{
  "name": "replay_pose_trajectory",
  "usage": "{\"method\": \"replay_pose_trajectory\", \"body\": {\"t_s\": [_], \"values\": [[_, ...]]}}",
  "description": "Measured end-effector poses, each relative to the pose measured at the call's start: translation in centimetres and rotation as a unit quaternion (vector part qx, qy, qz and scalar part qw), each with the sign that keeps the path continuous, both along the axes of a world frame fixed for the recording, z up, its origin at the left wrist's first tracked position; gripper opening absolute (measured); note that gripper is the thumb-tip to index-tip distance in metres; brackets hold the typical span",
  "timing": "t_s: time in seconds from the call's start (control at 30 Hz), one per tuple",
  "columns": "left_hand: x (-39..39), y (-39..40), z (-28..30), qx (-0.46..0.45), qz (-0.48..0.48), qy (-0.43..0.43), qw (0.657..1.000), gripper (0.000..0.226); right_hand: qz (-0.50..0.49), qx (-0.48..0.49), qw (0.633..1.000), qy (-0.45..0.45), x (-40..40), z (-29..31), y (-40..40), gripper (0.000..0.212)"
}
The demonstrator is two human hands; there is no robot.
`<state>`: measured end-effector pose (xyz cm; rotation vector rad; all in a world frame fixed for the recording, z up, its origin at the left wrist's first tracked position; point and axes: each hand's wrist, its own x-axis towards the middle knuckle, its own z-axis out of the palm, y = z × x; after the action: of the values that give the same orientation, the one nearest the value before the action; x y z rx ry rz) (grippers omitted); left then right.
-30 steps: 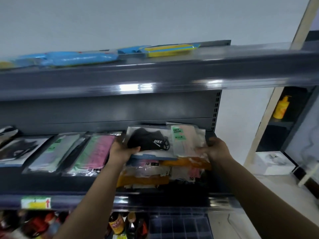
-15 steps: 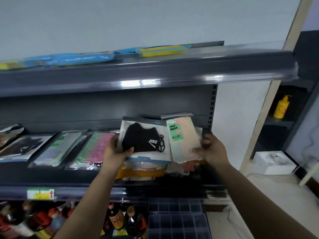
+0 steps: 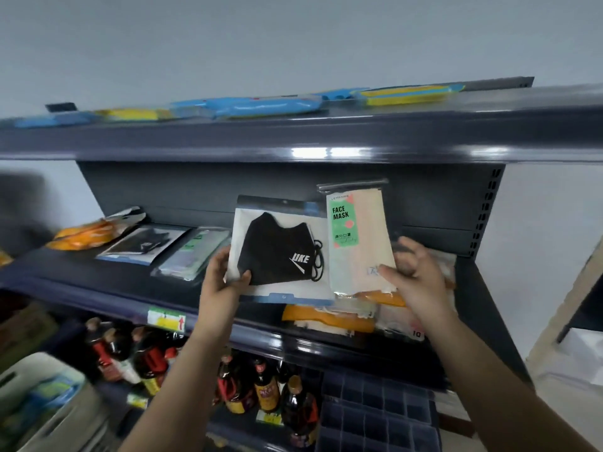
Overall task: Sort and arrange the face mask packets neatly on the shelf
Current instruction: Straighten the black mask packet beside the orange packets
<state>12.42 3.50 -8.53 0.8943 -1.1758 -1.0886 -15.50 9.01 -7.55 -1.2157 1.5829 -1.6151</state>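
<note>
Above the middle shelf (image 3: 98, 282), two packets are held upright and side by side: the left hand (image 3: 218, 278) pinches the lower left corner of the black-mask packet (image 3: 277, 249) between thumb and fingers, and the right hand (image 3: 414, 272) pinches the lower right edge of the pale "FACE MASK" packet (image 3: 357, 236), thumb in front, the other fingers curled and blurred behind. Both grips sit at a corner or an edge of slick film, so either packet could pivot or slip out, in my judgement. Directly below lies a loose heap of orange and pale packets (image 3: 346, 316) near the shelf's front lip; a dropped packet or a brushing forearm could push part of that heap over the edge onto the bottles (image 3: 261, 386) on the lower shelf. To the left, the shelf carries a green-labelled stack (image 3: 192, 252), a black-mask packet lying flat (image 3: 146, 243) and orange packets (image 3: 85, 234), each well apart from the hands. The top shelf (image 3: 293, 138) holds blue and yellow packs (image 3: 254, 106). The unit is dark metal against a pale wall (image 3: 293, 44); a light bin (image 3: 42, 402) stands at lower left.
</note>
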Motion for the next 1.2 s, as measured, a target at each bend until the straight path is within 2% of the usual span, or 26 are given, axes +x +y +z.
{"method": "replay_pose_trajectory", "body": {"t_s": [0.33, 0.53, 0.83, 0.9, 1.03, 1.2], "values": [[12.7, 1.6, -0.8, 0.011, 0.149, 0.012, 0.989, 0.041, 0.098, 0.021, 0.994, -0.054, 13.7, 0.0, -5.1, 0.065], [21.6, 2.1, -1.0, 0.041, 0.192, 0.013, 0.98, 0.04, 0.133, 0.041, 0.988, -0.063, 22.9, -0.7, -6.7, 0.066], [32.6, 0.8, -1.6, 0.067, 0.189, -0.009, 0.98, 0.038, 0.116, 0.058, 0.991, -0.024, 33.4, -1.8, -8.2, 0.066], [34.2, 0.0, -1.9, 0.079, 0.178, -0.005, 0.981, 0.035, 0.107, 0.06, 0.992, -0.028, 35.2, -1.9, -8.5, 0.059], [36.2, -2.1, -2.9, 0.095, 0.156, -0.015, 0.983, 0.033, 0.097, 0.052, 0.994, -0.022, 37.8, -2.6, -9.4, 0.024], [37.4, -5.5, -3.7, 0.118, 0.149, -0.009, 0.982, 0.036, 0.072, 0.069, 0.993, -0.056, 39.0, -3.2, -11.4, 0.029]]}}
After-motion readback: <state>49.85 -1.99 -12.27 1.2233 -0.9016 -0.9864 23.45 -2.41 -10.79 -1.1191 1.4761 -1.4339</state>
